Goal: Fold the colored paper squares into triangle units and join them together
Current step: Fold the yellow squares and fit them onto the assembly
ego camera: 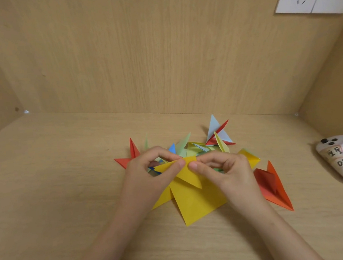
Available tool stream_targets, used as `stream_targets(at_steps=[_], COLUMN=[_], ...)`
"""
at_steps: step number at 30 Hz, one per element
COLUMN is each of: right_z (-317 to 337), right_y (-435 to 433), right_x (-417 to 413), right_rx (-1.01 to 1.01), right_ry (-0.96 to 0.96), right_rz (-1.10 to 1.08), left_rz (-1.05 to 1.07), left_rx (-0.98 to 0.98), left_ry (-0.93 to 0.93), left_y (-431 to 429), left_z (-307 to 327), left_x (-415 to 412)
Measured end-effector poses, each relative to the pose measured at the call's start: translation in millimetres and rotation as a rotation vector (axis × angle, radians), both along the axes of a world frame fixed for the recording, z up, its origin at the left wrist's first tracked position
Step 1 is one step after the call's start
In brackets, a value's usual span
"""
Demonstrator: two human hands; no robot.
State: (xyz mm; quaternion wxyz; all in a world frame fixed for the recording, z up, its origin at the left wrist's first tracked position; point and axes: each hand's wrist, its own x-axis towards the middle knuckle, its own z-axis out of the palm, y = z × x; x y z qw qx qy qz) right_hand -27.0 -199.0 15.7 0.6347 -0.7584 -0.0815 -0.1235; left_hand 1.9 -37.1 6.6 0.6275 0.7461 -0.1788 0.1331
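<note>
Wooden bench carries everything. Pile of folded units lies just behind the hands, orange unit to the right. Yellow paper mid-bench: lower part flat, top flap lifted. Left hand and right hand: each grip pinched on that flap's upper edge. Risk, as judged: uneven pull skews the crease and the unit won't slot; knuckles may nudge the pile.

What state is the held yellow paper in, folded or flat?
Partly folded: the yellow paper has a triangular flap turned down; left hand and right hand pinch its top edge.
</note>
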Motion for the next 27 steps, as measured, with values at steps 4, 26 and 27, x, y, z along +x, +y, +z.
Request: stream_targets(at_steps=[4, 26, 27], right_z=[-5, -3, -4], right_y=[2, -2, -4], right_x=[-2, -1, 0], right_rx=[-0.184, -0.26, -0.28], right_ry=[-0.026, 0.032, 0.01], right_rz=[0.015, 0.051, 0.013], left_rz=[0.01, 0.38, 0.403], left_rx=[0.159, -0.158, -0.207], left_ry=[-0.234, -0.036, 0.007], left_y=[1, 7, 11], left_z=[-4, -7, -7], left_x=[3, 11, 15])
